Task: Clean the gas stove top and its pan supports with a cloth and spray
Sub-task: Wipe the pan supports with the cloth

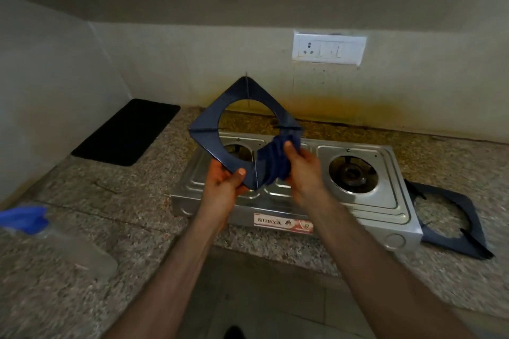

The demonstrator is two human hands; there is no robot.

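The spray bottle (55, 239) lies on its side at the left of the counter (132, 217), apparently set aside within reach while wiping is under way. The left hand (224, 183) grips the lower corner of one pan support (205, 132), holding it tilted in the air above the gas stove (366, 201) so the right hand (301, 166), closed around a bunched blue cloth (275, 159), can rub its right edge. The second pan support (454, 223) lies on the counter just right of the stove, leaving both burners exposed for cleaning.
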